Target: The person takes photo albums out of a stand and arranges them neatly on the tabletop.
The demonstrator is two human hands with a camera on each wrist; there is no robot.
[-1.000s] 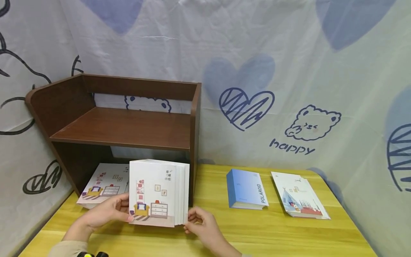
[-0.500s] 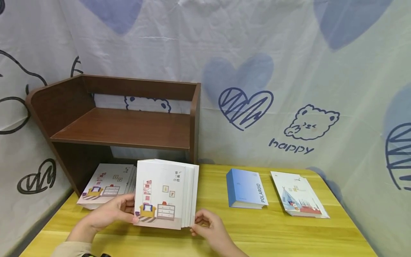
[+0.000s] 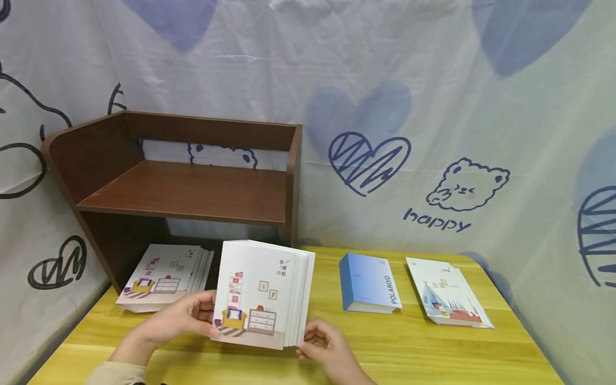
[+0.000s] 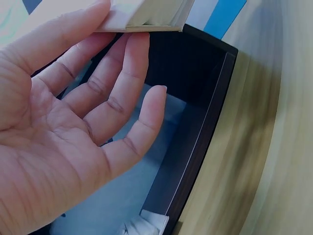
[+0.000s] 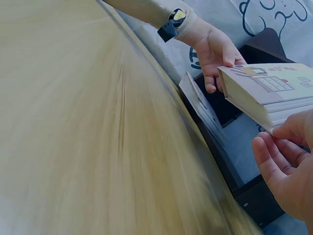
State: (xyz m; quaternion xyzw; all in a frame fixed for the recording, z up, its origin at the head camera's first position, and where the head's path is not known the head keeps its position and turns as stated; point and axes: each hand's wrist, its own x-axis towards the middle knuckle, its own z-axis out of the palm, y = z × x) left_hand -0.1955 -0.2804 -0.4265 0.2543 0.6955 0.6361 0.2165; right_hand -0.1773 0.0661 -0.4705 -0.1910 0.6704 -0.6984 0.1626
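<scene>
A thick white book with a printed armchair and dresser on its cover is held up in front of the brown shelf, its cover facing me and slightly tilted. My left hand pinches its lower left edge, thumb on the cover and fingers behind. At the lower right corner, my right hand pinches the edge between thumb and fingers. In the left wrist view, the book shows its page edges above the curled fingers. The right wrist view has both hands at opposite ends of the book.
A matching white book lies in the lower left of the brown shelf. To the right on the wooden table lie a blue book marked POLAROID and a white book with a tent picture. A patterned cloth hangs behind.
Both hands have moved the held book to the right, away from the book in the shelf, which now shows more of its right side. The book has also tilted a little.
</scene>
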